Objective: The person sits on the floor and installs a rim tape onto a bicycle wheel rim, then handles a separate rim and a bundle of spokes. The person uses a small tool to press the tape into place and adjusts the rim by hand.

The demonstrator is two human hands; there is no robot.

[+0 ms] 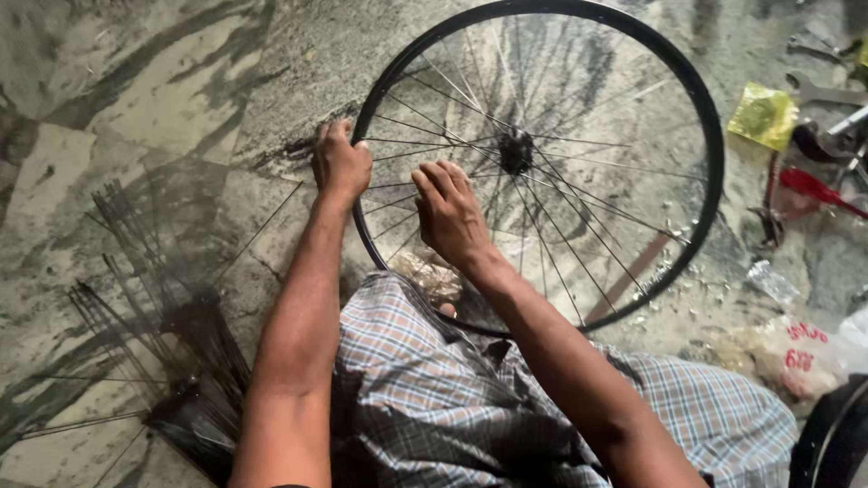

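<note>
Bicycle wheel (542,172) lies flat on the stone floor (136,108), its near rim against the person's checked-cloth lap (425,398).

Head view: the wheel sits close in front of the knees, seemingly so both hands can reach rim and spokes without stretching. The left hand (341,163) rests on the outer left edge of the black rim, fingers curled over it, closed on the rim as if to steady it. The right hand (449,215) lies among the spokes between rim and hub (516,151), fingers bent and partly closed; whether they pinch a spoke cannot be told. A bundle of loose spokes (154,289) lies left of the person, tools (814,185) and a yellow packet (764,115) to the right.
</note>
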